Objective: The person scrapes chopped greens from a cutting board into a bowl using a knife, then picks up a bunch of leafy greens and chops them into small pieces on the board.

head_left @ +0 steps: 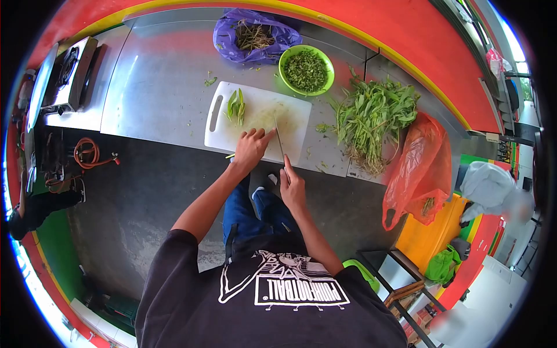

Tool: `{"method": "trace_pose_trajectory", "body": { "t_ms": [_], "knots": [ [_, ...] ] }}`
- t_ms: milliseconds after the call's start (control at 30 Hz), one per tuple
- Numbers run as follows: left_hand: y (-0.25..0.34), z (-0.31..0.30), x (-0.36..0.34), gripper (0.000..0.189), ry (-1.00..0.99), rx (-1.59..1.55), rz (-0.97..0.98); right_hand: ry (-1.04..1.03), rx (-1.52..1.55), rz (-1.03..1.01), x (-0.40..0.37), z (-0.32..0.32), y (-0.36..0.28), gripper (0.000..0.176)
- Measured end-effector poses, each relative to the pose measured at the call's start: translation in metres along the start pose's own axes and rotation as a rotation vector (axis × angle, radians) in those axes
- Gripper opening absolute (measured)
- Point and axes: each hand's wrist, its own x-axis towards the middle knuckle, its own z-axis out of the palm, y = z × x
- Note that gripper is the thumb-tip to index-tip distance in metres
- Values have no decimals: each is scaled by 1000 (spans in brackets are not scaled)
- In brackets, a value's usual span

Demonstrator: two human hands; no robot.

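On the white cutting board [232, 130], my left hand [253, 146] is closed, its fingers bent down beside the blade. What lies under those fingers is hidden; a thin pale green stem end [230, 156] shows beside the wrist. My right hand [292, 184] grips the handle of a kitchen knife [279, 138], its blade lying across the board close to my left fingertips. A few green leaves [235, 108] rest near the board's slotted end. Wet greenish smears mark the board's middle.
Behind the board stand a green bowl of chopped greens [306, 69] and a purple bag [226, 43] holding stems. A big bunch of leafy greens [377, 119] lies right, beside an orange plastic bag [420, 168]. A gas stove [72, 75] stands far left; a person [46, 209] is at left.
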Motion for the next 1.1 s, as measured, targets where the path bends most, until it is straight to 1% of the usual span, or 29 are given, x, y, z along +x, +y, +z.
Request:
{"method": "trace_pose_trajectory", "body": {
  "t_ms": [33, 67, 133, 167, 233, 267, 333, 367, 433, 600, 667, 767, 833, 867, 933, 967, 1033, 1100],
  "knots": [
    [0, 0, -2, 39, -8, -2, -5, 74, 23, -117, 7, 4, 2, 46],
    [1, 1, -3, 39, -16, -5, -10, 75, 25, -120, 16, 7, 4, 46],
    [5, -2, -3, 41, 3, -2, -18, 120, 4, -274, 32, 8, 2, 46],
    [6, -4, -2, 43, 20, -2, -26, 122, 6, -276, 36, 7, 1, 46],
    [5, 0, -1, 41, 29, -17, -44, 10, 140, -139, 39, 4, 1, 45],
    [4, 3, 0, 38, 37, -35, -65, 10, 141, -141, 38, 3, 1, 45],
    [3, 6, 2, 34, 58, -52, -81, 130, 93, -287, 29, 1, 8, 45],
    [2, 8, 3, 31, 78, -71, -94, 127, 93, -289, 22, -1, 12, 45],
    [2, 6, 5, 28, 71, -79, -97, 8, 114, -112, 6, -12, 10, 46],
    [2, 4, 7, 26, 74, -91, -89, -13, 120, -95, -10, -18, 10, 46],
    [1, 5, 6, 28, 64, -61, -86, -10, 129, -100, -8, -16, 12, 46],
    [4, 1, 3, 32, 55, -34, -91, 35, 95, -186, 7, -3, 22, 45],
    [4, 1, 2, 34, 57, -26, -91, 172, 18, -377, 24, 8, 19, 45],
    [4, 2, 2, 36, 55, -22, -94, 177, 19, -382, 31, 7, 16, 45],
    [6, 1, 1, 35, 65, -23, -90, -84, 65, -45, 38, -2, -1, 45],
    [6, 0, 2, 34, 70, -27, -90, -80, 67, -49, 41, -1, -3, 45],
    [5, 4, 3, 31, 79, -63, -109, 27, 137, -208, 45, 3, -1, 44],
    [3, 5, 6, 29, 89, -99, -133, 16, 173, -180, 38, -2, 1, 44]
  ]
}}
